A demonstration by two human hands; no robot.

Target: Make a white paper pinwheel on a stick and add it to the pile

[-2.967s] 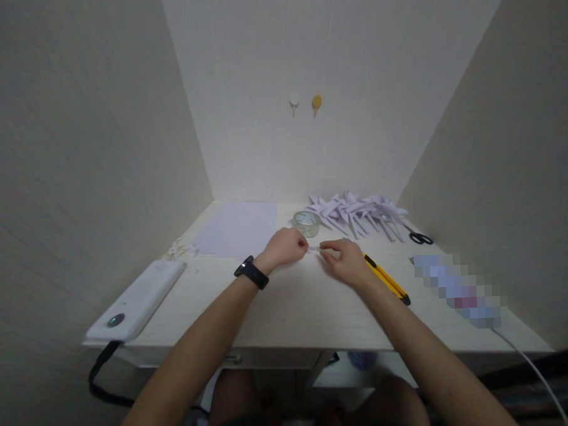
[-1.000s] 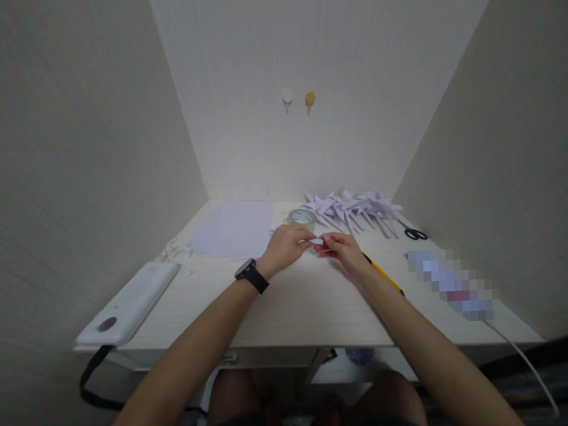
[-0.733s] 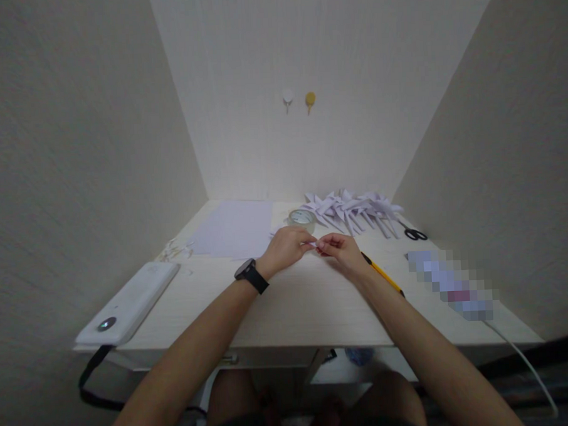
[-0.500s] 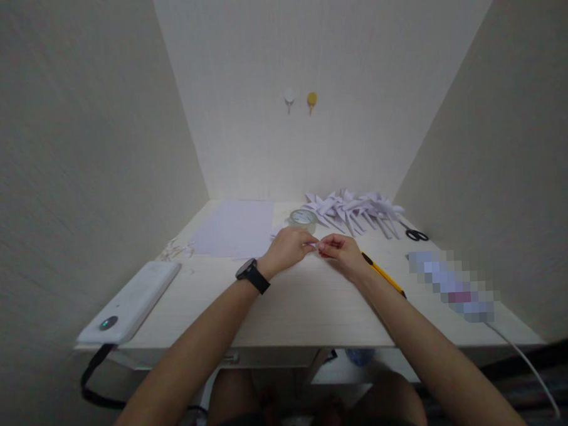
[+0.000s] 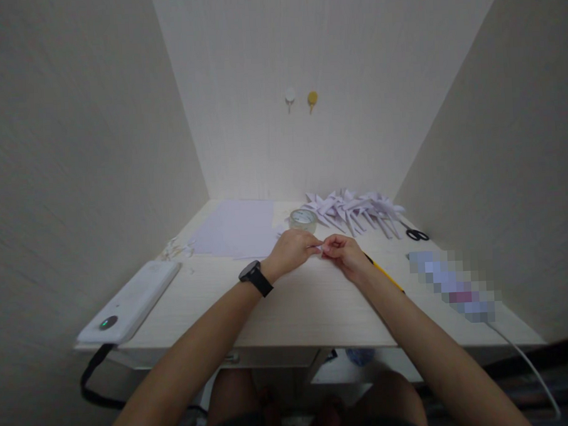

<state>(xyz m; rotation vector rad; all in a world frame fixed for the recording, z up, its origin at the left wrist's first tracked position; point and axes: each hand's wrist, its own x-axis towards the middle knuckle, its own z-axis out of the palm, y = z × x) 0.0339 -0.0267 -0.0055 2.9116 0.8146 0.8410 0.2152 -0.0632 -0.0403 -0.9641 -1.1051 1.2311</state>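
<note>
At the middle of the desk, my left hand point(image 5: 292, 249) and my right hand point(image 5: 346, 254) meet fingertip to fingertip. Both are closed in a pinch on a small piece of white paper point(image 5: 316, 247), mostly hidden by the fingers. A clear roll of tape point(image 5: 303, 220) stands just behind my left hand. Beside my right wrist lies a yellow and black utility knife point(image 5: 388, 276), partly covered by the forearm. Folded white paper pinwheels point(image 5: 354, 207) with paper sticks are heaped behind my right hand.
White paper sheets point(image 5: 237, 227) lie at the back left, near paper scraps point(image 5: 175, 248). A white power bank point(image 5: 128, 301) rests at the left edge. Black-handled scissors point(image 5: 417, 235) and a blurred-out object with a white cable point(image 5: 523, 359) are at the right. Walls enclose three sides.
Both hands have shifted very slightly to the right, still pinching the small paper. The things on the desk lie as before.
</note>
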